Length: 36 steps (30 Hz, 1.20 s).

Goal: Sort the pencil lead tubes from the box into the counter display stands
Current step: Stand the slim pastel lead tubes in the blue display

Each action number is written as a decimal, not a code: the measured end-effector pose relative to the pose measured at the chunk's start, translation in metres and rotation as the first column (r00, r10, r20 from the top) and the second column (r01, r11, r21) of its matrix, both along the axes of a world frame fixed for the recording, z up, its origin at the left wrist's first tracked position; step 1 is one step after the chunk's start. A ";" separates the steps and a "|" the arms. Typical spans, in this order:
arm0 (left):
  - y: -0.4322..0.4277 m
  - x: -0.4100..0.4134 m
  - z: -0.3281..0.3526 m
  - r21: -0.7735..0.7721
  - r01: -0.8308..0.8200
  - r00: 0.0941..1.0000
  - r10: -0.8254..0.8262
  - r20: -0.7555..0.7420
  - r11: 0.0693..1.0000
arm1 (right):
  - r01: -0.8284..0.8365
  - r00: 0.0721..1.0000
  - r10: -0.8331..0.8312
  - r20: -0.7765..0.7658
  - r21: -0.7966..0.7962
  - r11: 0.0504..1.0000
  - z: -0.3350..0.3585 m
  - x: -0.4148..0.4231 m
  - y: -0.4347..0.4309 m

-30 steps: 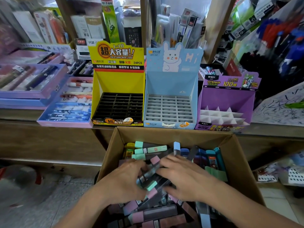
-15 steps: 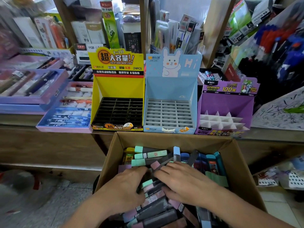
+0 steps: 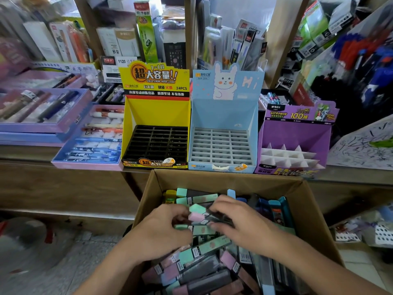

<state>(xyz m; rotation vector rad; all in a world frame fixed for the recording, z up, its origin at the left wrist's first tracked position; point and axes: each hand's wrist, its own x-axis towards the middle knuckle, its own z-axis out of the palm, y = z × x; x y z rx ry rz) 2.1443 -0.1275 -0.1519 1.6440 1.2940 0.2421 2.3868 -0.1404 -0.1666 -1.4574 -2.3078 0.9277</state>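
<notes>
**Gathering stage of the sort.** The pencil lead tubes (image 3: 202, 271) lie loose and criss-crossed in the cardboard box (image 3: 146, 201), with pastel caps in mint, pink and blue on dark bodies. A small bundle (image 3: 197, 212) of mint- and pink-capped tubes sits at the top of the heap, between the two hands. I have the left hand (image 3: 161, 233) curled round the capped ends, its grip clamped on the bundle. The right hand (image 3: 244, 222) has its grip on the dark bodies from the other side, fingers over the top.

Beyond the box, three displays stand side by side on the counter (image 3: 21, 154): the yellow stand (image 3: 157, 116) with a black grid, the blue stand (image 3: 223, 113) with a grey grid, and the purple stand (image 3: 295, 133) with white dividers. No tube shows in any slot, so I judge the filling not yet begun.

The next move, as I read it, calls for squaring the bundle, lifting it over the box's far rim and matching it to a stand. The pastel tubes probably suit the blue one, each set upright in its own narrow cell.
</notes>
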 end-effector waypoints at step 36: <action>-0.009 0.035 0.016 -0.305 -0.349 0.570 0.459 0.681 0.886 | 0.288 0.633 -0.485 -0.604 -0.397 0.871 0.039 -0.030 -0.006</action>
